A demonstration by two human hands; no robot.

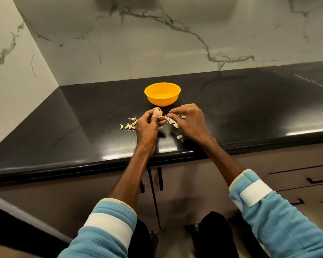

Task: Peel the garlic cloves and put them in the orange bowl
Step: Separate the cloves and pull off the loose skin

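Note:
An orange bowl point(162, 94) stands on the black counter point(250, 108) just beyond my hands. My left hand point(149, 125) grips a garlic clove point(158, 113) between thumb and fingers, its papery skin partly loose. My right hand point(188, 121) hovers just right of it, fingers curled down and pinching a strip of garlic skin point(172, 121) that hangs beneath them. Several unpeeled cloves point(129, 124) lie in a small heap on the counter to the left of my left hand. The bowl's inside looks bare from here.
Scraps of peel point(179, 136) lie on the counter under my right hand, and more bits point(183, 116) behind it. A marble wall rises behind the bowl and at the left. The counter's front edge point(101, 164) runs below my wrists, with cabinet doors underneath.

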